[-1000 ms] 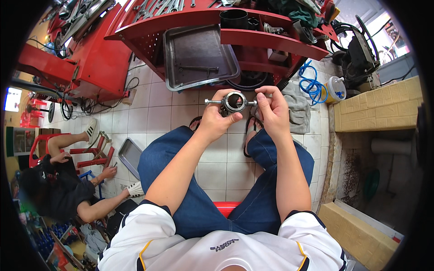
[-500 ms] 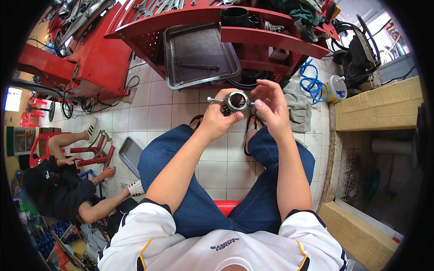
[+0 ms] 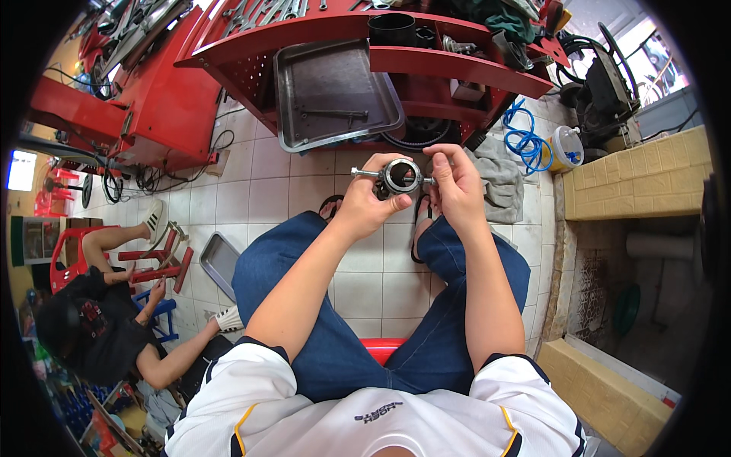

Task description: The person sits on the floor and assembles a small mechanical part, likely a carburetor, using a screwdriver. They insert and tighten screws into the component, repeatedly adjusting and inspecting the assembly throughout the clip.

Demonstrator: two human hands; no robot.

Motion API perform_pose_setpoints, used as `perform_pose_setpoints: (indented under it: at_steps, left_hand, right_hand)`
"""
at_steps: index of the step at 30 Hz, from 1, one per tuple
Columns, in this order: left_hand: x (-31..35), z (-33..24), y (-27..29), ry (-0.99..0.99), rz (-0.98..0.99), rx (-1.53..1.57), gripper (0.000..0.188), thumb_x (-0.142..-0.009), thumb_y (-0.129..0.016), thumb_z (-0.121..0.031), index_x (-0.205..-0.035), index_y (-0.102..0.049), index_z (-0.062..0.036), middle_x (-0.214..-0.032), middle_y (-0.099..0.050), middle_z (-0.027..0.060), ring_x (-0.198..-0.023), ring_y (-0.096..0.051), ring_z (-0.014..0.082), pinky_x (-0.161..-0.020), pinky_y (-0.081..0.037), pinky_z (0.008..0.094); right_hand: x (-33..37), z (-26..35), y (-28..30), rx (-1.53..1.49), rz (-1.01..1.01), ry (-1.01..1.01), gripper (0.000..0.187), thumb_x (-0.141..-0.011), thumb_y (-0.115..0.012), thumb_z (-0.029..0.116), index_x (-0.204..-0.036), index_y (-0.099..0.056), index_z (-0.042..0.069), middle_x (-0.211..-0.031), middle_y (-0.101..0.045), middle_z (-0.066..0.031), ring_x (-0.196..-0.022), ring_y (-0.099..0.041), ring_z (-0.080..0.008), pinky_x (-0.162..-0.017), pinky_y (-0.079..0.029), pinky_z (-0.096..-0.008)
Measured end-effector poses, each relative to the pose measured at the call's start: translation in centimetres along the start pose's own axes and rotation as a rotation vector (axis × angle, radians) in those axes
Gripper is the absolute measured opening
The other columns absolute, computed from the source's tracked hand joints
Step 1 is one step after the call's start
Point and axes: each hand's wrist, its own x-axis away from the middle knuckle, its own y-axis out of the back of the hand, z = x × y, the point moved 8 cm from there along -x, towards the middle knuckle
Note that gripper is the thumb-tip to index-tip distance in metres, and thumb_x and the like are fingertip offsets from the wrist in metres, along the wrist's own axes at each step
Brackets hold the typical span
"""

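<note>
Between my knees my left hand (image 3: 365,199) is closed around a round metal collar (image 3: 401,176) with an open bore, its thumb along the lower side. A bolt (image 3: 365,173) juts from the collar's left, its head outward. On the right side a second thin bolt end (image 3: 428,181) sticks out, and my right hand (image 3: 458,186) pinches at it with thumb and curled fingers. Those fingers partly hide what sits at that end. The underside of the collar is hidden by my left palm.
Ahead stands a red tool cart (image 3: 457,61) with wrenches on top. A metal tray (image 3: 335,84) holding a long bolt (image 3: 335,116) projects from it. A grey cloth (image 3: 499,183) and blue hose (image 3: 525,141) lie right. Another person (image 3: 99,320) sits at left by a smaller tray (image 3: 220,263).
My right hand's fingers have curled in from spread and closed at the collar's right bolt end. The left hand has barely moved. The other person's hands have shifted.
</note>
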Motion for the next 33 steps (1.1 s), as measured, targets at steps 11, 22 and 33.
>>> perform_pose_setpoints:
  at_steps: [11, 22, 33]
  left_hand:
    - [-0.1, -0.1, -0.3, 0.016, -0.001, 0.025, 0.075, -0.075, -0.084, -0.055, -0.127, -0.058, -0.009, -0.122, -0.062, 0.0058, -0.116, -0.058, 0.02, -0.101, -0.046, 0.0363]
    - [-0.2, -0.5, 0.4, -0.025, -0.114, -0.132, 0.074, -0.069, -0.087, -0.056, -0.118, -0.058, -0.0074, -0.109, -0.065, 0.0048, -0.103, -0.062, 0.0169, -0.091, -0.051, 0.0331]
    - [1.0, -3.3, 3.2, -0.35, -0.47, -0.781, 0.063, -0.076, -0.089, -0.031, -0.106, -0.041, -0.0053, -0.075, -0.058, 0.0072, -0.059, -0.06, 0.0267, -0.057, -0.046, 0.0406]
  right_hand:
    - [0.2, 0.4, -0.1, 0.013, 0.013, 0.119, 0.022, -0.105, -0.057, 0.023, -0.117, -0.061, 0.004, -0.07, -0.053, 0.0032, -0.052, -0.044, -0.0037, -0.048, -0.033, -0.0212]
    - [-0.4, -0.6, 1.6, 0.032, -0.167, -0.032, 0.026, -0.106, -0.054, 0.025, -0.111, -0.064, 0.002, -0.066, -0.053, 0.0034, -0.056, -0.048, -0.0046, -0.052, -0.036, -0.0222]
    - [4.0, 4.1, -5.9, 0.577, -0.114, 0.662, 0.058, -0.073, -0.087, 0.031, -0.119, -0.061, 0.006, -0.093, -0.063, -0.0095, -0.08, -0.063, -0.0218, -0.066, -0.051, -0.0352]
